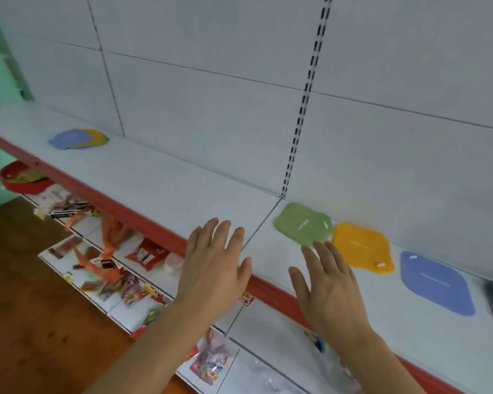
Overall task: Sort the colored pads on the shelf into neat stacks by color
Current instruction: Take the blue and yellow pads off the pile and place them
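— Spreading flat over the shelf (154, 177), both sets of fingers are wide and hold nothing: left hand (214, 265), right hand (328, 285), whose fingertips reach the green pad (299, 223).

— Why the row?

— One colour each, I'd judge: green, orange pad (362, 245), blue pad (436, 282). A mixed pile (79, 138) waits far left. Red edging, grey back panel, packets on the lower shelf (106, 268), wooden floor.

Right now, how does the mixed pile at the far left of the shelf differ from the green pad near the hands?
The mixed pile shows purple, yellow and green pads overlapping; the green pad is one colour, lying alone. The pile sits far from both hands; the green pad lies just beyond the right hand. Both rest flat on the shelf.
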A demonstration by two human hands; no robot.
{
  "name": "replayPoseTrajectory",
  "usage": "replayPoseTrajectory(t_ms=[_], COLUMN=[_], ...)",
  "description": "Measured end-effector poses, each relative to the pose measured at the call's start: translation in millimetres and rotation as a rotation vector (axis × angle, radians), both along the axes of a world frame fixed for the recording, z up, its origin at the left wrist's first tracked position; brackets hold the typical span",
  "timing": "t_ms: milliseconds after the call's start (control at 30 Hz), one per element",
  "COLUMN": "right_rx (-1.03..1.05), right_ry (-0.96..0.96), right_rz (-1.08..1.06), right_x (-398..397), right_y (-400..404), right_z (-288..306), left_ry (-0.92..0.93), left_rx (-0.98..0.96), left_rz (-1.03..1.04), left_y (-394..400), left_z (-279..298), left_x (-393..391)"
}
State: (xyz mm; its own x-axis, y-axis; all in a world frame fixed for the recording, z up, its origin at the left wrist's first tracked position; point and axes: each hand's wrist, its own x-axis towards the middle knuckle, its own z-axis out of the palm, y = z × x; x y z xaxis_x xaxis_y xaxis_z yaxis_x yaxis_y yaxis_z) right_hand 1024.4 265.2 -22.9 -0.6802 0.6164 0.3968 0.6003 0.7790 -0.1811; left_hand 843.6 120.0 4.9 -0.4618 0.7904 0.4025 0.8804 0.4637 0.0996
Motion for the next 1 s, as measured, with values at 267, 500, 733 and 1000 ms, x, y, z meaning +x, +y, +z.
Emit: replayPoseTrajectory(t_ms=[267, 500, 733, 1000], right_rx=[-0.004, 0.004, -0.032, -0.005], right_ry=[-0.061, -0.060, -0.038, -0.083], right_rz=[0.175, 0.258, 0.310, 0.373], right_x=[-155, -295, -432, -565], right_y=[-72, -88, -94, -108], right_z=[-4, -11, -7, 3], left_ry=[-0.041, -0.018, 0.018, -0.011], left_rx=[-0.046, -0.063, -0.091, -0.060], left_rz=[0.184, 0.297, 0.389, 0.445], left_y=[-95, -123, -130, -151], left_z=[-2, -7, 4, -2], left_x=[-123, -237, -368, -495])
